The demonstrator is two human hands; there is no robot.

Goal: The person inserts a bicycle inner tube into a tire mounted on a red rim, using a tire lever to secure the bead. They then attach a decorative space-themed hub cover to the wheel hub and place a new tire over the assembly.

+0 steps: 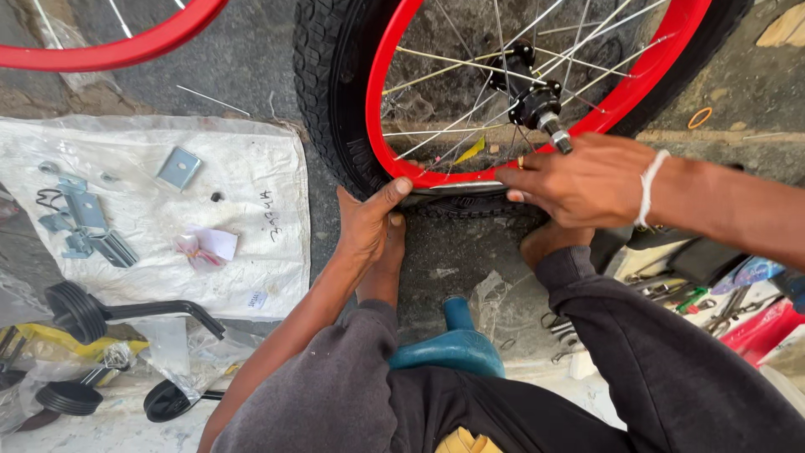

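A bicycle wheel with a red rim (394, 50), silver spokes, a black hub (537, 105) and a knobby black tyre (323, 75) stands upright on the ground before me. My left hand (369, 220) grips the bottom of the wheel, thumb pressed on the red rim and fingers around the tyre bead. My right hand (583, 180) presses down on the rim's lower edge just right of it, fingers curled over the tyre; a white band circles that wrist. My bare feet brace the tyre from below, between my grey-trousered knees.
A white sack cloth (251, 252) at left carries metal brackets (84, 222) and a small plate (179, 168). Black training wheels on arms (92, 312) lie lower left. A second red rim (117, 50) shows top left. Hand tools (713, 302) sit right; a blue stool (457, 344) is under me.
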